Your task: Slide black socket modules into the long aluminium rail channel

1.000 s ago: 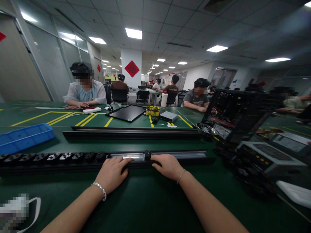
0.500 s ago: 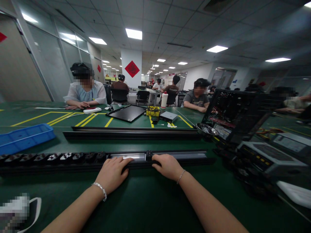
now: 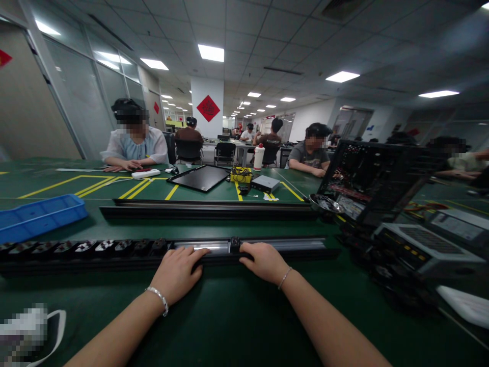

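Note:
A long black rail [image 3: 305, 245] with a metallic inner channel lies across the green table in front of me. Several black plug-socket-like modules [image 3: 122, 246] sit in a row in its left part. My left hand [image 3: 176, 270] rests over the rail's near edge, fingers on top and thumb on the near side, holding it right of that row. A single small black module [image 3: 235, 245] sits apart in the channel. My right hand [image 3: 264, 262] has its fingertips curled against that module's right side, thumb at the rail's near edge; the exact contact is partly hidden.
Beyond lies another black rail [image 3: 206, 210]. A blue bin [image 3: 42, 216] stands left; an open computer case [image 3: 378, 178], a metal bowl [image 3: 326, 204] and a power supply unit [image 3: 424, 250] are right. A flat black panel [image 3: 200, 177] lies farther off. People sit across the table.
Both hands and the small module hold nearly the same place. The whole view has shifted very slightly.

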The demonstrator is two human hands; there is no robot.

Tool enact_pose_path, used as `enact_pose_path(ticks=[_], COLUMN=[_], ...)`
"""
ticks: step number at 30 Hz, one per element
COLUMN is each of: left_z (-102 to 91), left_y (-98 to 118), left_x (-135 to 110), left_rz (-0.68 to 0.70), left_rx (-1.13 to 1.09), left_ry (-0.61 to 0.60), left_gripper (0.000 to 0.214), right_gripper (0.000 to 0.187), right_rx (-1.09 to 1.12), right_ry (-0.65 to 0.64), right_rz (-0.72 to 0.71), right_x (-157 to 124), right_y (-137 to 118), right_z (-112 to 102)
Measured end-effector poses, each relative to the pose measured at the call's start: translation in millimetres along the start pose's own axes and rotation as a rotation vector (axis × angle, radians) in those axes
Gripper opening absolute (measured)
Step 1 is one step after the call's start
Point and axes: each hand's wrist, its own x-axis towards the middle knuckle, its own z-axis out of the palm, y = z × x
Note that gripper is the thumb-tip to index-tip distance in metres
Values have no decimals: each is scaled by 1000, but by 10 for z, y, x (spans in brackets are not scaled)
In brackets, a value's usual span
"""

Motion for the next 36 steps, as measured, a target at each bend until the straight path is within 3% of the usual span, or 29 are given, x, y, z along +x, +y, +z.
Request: enact_pose_path(ticks=[36], left_z=[27], left_y=[-15], left_x=[6], left_rz=[22], left_rx=[26], left_ry=[20], left_gripper=[40], right_gripper=[16], right_rx=[-1], right_ry=[15], right_rz=[73], right_x=[21], right_y=[-9], right_z=[3])
